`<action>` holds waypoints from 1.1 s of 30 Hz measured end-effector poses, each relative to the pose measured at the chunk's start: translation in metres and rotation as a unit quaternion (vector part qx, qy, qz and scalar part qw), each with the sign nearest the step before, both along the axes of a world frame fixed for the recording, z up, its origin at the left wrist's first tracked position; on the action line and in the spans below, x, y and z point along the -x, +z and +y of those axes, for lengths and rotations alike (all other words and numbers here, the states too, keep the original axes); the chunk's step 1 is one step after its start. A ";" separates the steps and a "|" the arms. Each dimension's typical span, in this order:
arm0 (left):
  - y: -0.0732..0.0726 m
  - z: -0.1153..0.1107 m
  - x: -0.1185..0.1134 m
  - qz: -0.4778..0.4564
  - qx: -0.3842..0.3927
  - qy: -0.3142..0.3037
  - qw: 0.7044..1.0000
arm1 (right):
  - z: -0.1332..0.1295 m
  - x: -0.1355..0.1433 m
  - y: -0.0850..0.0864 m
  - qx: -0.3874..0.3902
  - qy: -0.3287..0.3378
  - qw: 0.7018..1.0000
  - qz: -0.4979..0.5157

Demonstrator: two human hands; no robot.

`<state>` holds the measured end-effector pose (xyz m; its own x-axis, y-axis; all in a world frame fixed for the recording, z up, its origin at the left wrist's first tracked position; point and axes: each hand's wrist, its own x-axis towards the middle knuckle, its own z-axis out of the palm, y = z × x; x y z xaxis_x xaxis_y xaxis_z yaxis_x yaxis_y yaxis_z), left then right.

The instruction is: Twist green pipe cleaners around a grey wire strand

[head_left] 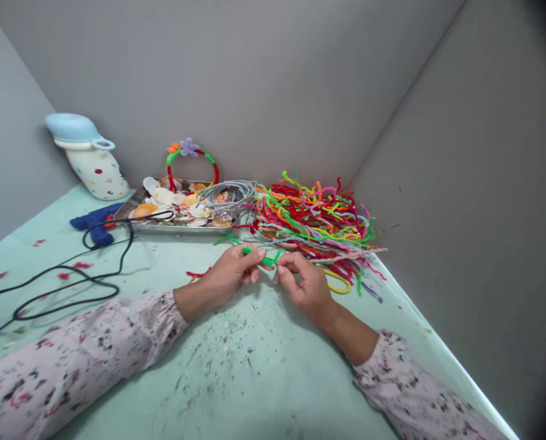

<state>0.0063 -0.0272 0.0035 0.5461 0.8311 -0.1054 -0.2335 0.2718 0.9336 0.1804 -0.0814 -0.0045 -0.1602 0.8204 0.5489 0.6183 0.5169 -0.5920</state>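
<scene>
A green pipe cleaner (267, 261) spans the gap between my hands over the middle of the table. My left hand (229, 269) pinches it between thumb and fingers, and a green end sticks out beyond the fingers at the upper left. Thumb and forefinger of my right hand (303, 284) close on its other end, where a short piece points up. Just beyond my hands lies a large heap of coloured pipe cleaners (309, 220), with a yellow loop (339, 282) near my right hand. Red pipe cleaner bits (197, 275) lie beside my left wrist.
A metal tray (181, 229) of seashells holds a coil of grey wire (231, 195) and a pipe cleaner hoop (215, 171) with flowers. Left of it are a blue glue gun (96, 221), its black cord (71, 267) and a bottle (96, 171). Grey walls stand behind and right.
</scene>
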 end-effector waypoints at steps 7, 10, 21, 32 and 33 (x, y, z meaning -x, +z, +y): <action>0.001 0.000 0.000 -0.018 0.010 0.003 1.000 | 0.001 0.000 0.000 0.019 0.005 1.000 0.011; 0.001 -0.001 0.000 -0.022 0.009 -0.001 1.000 | 0.000 0.000 0.000 0.028 0.007 0.999 0.012; 0.002 -0.001 0.001 -0.030 -0.003 -0.008 1.000 | -0.002 0.001 0.003 0.059 0.017 0.998 0.035; -0.001 -0.001 0.002 -0.022 -0.014 -0.016 1.000 | 0.003 0.001 0.008 0.127 0.043 0.987 0.086; -0.001 -0.001 0.002 -0.022 -0.015 -0.016 1.000 | 0.004 0.002 0.008 0.125 0.040 0.987 0.091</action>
